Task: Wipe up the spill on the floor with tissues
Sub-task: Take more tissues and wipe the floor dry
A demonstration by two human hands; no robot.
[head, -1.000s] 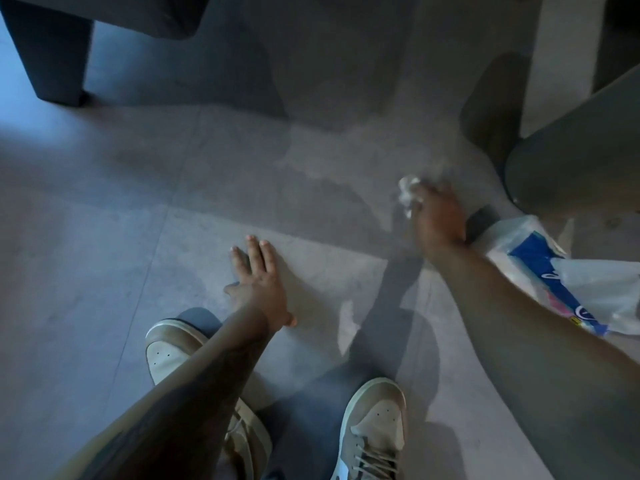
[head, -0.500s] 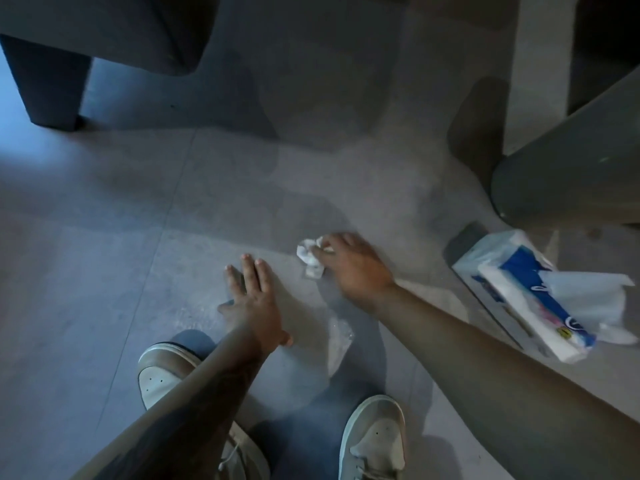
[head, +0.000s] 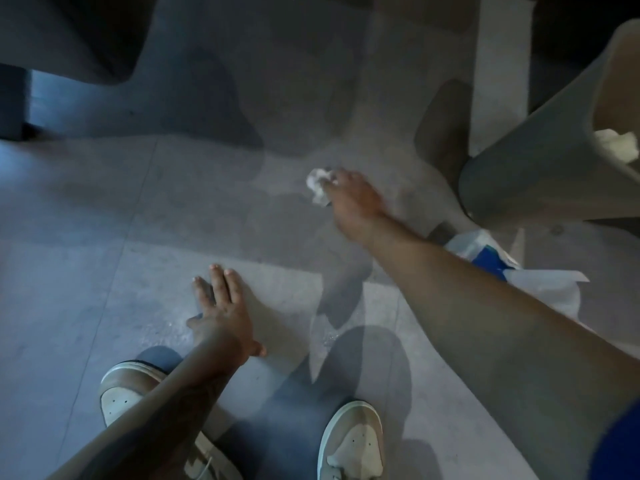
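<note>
My right hand (head: 353,202) holds a crumpled white tissue (head: 317,185) against the grey floor, out ahead of me and right of centre. A faint wet sheen of the spill (head: 325,337) shows on the tiles near my shoes. My left hand (head: 221,313) lies flat on the floor with straight fingers, close in front of my left shoe, holding nothing. A blue and white tissue pack (head: 491,258) with a loose sheet sticking out lies on the floor behind my right forearm, partly hidden by it.
A grey waste bin (head: 540,161) stands at the right with white paper inside. Dark furniture (head: 69,36) fills the upper left corner. My two pale sneakers (head: 349,441) are planted at the bottom of the view.
My right hand has swept the tissue away from my left hand, forward and to the right toward the bin. My left hand stays pressed on the floor.
</note>
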